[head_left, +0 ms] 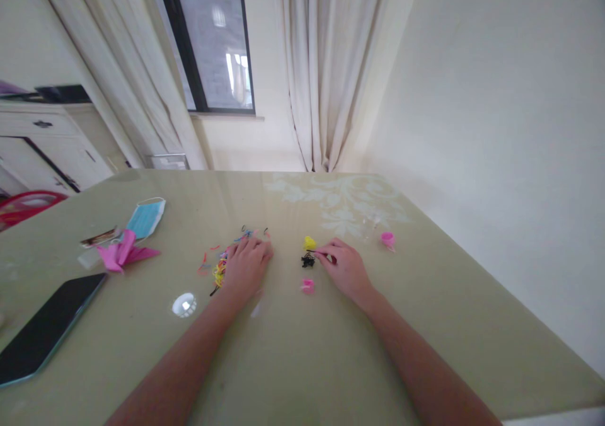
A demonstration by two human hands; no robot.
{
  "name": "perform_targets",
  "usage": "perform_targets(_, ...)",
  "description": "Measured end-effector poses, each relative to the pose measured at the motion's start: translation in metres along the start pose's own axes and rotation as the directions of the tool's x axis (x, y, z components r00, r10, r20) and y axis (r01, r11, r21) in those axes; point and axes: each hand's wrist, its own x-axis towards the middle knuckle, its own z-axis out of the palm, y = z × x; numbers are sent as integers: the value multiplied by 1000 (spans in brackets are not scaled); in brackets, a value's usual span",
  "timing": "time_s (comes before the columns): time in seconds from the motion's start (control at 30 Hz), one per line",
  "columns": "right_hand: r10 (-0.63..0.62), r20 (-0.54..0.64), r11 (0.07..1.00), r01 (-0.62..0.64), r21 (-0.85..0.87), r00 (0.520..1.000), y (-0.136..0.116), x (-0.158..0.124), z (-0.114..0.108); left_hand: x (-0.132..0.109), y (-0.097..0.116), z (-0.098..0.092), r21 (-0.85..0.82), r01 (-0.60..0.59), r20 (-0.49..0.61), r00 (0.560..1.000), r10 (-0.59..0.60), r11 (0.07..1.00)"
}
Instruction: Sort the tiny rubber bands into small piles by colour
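Observation:
My left hand [248, 262] lies palm down over the right side of a mixed pile of small coloured rubber bands [220, 271], its fingers stretched out and partly covering them. Between the thumb and forefinger of my right hand [344, 266] is a thin black rubber band [311, 251], held just above a small heap of black bands [307, 261]. A yellow heap [309, 242] sits right behind the black one. Closer to me is a little pink heap [307, 286]. What lies beneath my left palm is hidden.
At the left lie a dark phone [51, 322], a pink folded-paper shape [123, 253] and a blue face mask [146, 218]. A clear dome-shaped piece [184, 305] rests left of my left forearm. Toward the right stands a small pink cup-like object [387, 241]. A wall borders the table's right side.

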Motion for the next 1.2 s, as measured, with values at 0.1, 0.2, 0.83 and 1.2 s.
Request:
perform_targets(0.1, -10, 70, 998, 14, -66, 998, 0, 0, 7, 2, 0, 1, 48, -29, 39, 999, 28, 998)
perform_targets(0.2, -36, 100, 991, 49, -126, 994, -1, 0, 11, 3, 1, 0, 38, -33, 36, 999, 32, 999)
perform_targets(0.83, -155, -156, 890, 207, 407, 975, -39, -14, -15, -18, 53, -36, -763, -227, -163, 974, 160, 605)
perform_targets(1.2, -166, -161, 871, 221, 439, 973, -48, -18, -23, -20, 52, -37, -864, -138, -110, 990, 86, 484)
